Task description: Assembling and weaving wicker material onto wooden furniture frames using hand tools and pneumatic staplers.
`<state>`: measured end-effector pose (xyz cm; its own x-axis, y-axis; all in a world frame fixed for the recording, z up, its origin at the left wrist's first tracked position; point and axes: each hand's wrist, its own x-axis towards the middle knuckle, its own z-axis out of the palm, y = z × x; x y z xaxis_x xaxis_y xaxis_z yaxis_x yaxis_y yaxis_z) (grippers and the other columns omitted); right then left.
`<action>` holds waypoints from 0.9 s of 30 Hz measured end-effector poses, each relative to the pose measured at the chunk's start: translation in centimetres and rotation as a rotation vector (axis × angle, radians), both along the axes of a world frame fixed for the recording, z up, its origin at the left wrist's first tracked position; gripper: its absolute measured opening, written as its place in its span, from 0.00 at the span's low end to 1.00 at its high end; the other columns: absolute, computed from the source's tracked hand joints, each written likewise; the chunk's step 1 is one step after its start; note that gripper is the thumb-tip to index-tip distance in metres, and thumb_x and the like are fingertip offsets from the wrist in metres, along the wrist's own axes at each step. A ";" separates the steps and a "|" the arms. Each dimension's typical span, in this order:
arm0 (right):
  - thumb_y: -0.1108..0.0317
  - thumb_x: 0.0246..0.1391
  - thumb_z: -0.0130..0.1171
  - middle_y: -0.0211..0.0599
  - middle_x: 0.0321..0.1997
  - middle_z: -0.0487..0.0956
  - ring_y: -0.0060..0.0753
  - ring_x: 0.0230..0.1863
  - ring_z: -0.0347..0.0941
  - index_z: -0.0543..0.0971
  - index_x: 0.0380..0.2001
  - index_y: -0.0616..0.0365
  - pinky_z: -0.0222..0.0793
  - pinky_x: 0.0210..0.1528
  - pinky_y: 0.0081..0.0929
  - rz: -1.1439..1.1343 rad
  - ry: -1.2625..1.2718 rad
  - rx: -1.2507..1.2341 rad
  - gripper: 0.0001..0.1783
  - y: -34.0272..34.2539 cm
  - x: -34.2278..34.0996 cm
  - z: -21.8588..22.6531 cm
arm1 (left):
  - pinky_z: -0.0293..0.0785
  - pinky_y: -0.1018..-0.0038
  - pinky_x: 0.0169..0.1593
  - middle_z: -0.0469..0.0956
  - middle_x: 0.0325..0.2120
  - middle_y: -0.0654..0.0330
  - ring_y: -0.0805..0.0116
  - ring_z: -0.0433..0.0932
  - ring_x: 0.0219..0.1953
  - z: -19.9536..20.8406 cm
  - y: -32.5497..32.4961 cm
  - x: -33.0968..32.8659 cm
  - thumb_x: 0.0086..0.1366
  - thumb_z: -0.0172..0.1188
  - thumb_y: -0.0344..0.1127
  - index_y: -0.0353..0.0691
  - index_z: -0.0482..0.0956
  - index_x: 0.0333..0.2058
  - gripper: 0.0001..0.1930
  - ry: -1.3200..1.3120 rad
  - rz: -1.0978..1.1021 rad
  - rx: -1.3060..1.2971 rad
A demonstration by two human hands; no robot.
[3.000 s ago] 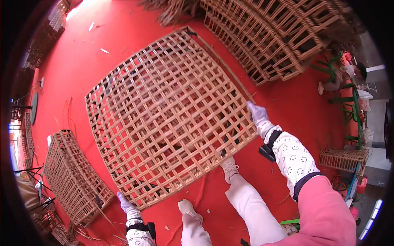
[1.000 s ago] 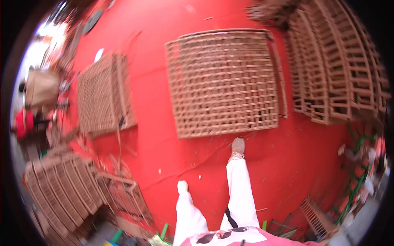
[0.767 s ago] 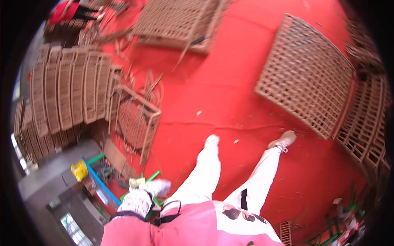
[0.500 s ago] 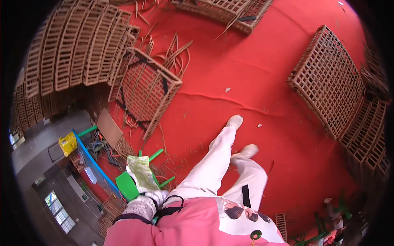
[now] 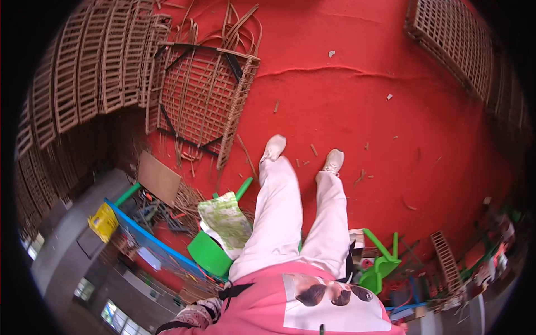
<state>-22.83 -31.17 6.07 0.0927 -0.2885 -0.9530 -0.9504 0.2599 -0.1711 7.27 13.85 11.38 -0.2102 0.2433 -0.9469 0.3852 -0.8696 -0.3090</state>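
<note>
At the lower edge, my left forearm shows in a patterned sleeve cover (image 5: 192,316) with dark bands, close against my pink top (image 5: 251,312). A small pale patch past the band may be my left hand; its fingers do not show. My right hand is out of view. Nearest to my left arm stands a green plastic chair (image 5: 209,254), with a green-and-white cloth (image 5: 226,220) draped over it. I sit or stand with my legs in pale trousers (image 5: 273,223), both shoes on the red floor covering (image 5: 335,123).
Ahead on the left, a woven cane frame (image 5: 201,95) with black corner braces leans by stacked lattice panels (image 5: 92,61). More panels (image 5: 452,44) stand far right. A blue-edged table (image 5: 151,240), a brown board (image 5: 159,178) and a second green chair (image 5: 379,271) are nearer.
The view has turned and shifted, and my feet have moved, now apart side by side. My left arm has drawn down toward the lower edge. The second green chair has come into view.
</note>
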 end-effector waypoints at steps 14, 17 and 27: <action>0.69 0.51 0.48 0.41 0.29 0.76 0.29 0.27 0.71 0.74 0.39 0.56 0.69 0.33 0.26 -0.381 0.074 0.174 0.11 29.8 -0.7 -11.0 | 0.66 0.73 0.43 0.72 0.38 0.54 0.64 0.70 0.40 -18.8 10.9 19.6 0.59 0.50 0.49 0.37 0.67 0.46 0.23 -0.072 -0.656 -0.122; 0.69 0.51 0.48 0.40 0.28 0.76 0.28 0.27 0.71 0.74 0.38 0.56 0.69 0.33 0.26 -0.460 0.085 0.205 0.11 35.4 -1.7 -14.1 | 0.66 0.74 0.43 0.72 0.38 0.54 0.64 0.69 0.41 -28.7 8.3 25.6 0.59 0.51 0.50 0.37 0.66 0.46 0.24 -0.187 -0.823 -0.196; 0.70 0.50 0.48 0.38 0.27 0.76 0.27 0.25 0.71 0.74 0.38 0.56 0.69 0.31 0.25 -0.646 -0.141 0.272 0.11 49.6 -2.7 -23.8 | 0.72 0.73 0.32 0.76 0.32 0.55 0.67 0.74 0.30 -56.5 5.5 41.9 0.56 0.56 0.39 0.31 0.72 0.39 0.18 -1.028 -0.525 -0.472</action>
